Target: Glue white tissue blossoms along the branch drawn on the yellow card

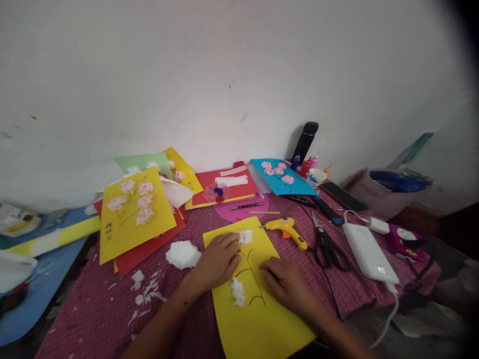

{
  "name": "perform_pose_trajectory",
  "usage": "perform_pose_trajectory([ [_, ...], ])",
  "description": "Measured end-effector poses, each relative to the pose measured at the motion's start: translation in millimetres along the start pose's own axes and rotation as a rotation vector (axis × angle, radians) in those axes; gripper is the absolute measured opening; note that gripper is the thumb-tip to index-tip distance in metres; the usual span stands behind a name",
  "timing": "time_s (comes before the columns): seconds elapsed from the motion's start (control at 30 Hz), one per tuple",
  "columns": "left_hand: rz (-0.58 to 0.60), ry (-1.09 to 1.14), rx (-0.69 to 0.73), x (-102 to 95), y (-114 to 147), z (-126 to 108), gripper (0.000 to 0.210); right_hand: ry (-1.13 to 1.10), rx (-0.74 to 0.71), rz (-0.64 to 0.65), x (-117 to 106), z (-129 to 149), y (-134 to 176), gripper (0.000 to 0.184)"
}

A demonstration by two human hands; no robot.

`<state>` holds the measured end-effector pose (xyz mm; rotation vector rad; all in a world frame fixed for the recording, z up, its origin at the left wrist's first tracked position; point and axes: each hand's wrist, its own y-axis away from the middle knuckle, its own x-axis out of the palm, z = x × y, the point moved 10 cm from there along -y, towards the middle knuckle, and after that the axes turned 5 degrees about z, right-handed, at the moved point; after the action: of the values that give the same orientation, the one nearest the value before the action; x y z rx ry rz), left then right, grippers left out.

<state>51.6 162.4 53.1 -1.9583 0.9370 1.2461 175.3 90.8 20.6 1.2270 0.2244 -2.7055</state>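
Note:
A sheet of yellow paper (254,329) with a drawn dark branch lies before me. Two crumpled white tissue flowers are on it: an upper tissue flower (246,236) and a lower tissue flower (237,292). My left hand (220,258) lies across the sheet's left edge, fingers stretched out, their tips beside the upper flower. On the right part of the sheet rests my right hand (283,280), its fingers loosely bent and apart, with nothing seen in them. Beyond that hand, a yellow hot glue gun (286,229) lies with its nozzle over the sheet's upper edge.
Black scissors (327,249) and a white power bank (368,252) lie rightward. A white tissue piece (183,255) and torn scraps (149,291) are leftward. Finished flower pictures (116,224) and a blue card (295,185) stand behind. A black bottle (306,142) is near the wall.

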Motion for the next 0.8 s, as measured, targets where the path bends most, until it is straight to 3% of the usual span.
perform_pose_trajectory([
  [0.33, 0.001, 0.008, 0.136, -8.0, -3, -19, 0.014, -0.023, -0.016, -0.043, -8, 4, -1, 0.019],
  [0.8, 0.068, -0.053, 0.081, -1.9, -15, -14, 0.016, -0.066, -0.02, -0.047, -12, 4, 0, 0.019],
])
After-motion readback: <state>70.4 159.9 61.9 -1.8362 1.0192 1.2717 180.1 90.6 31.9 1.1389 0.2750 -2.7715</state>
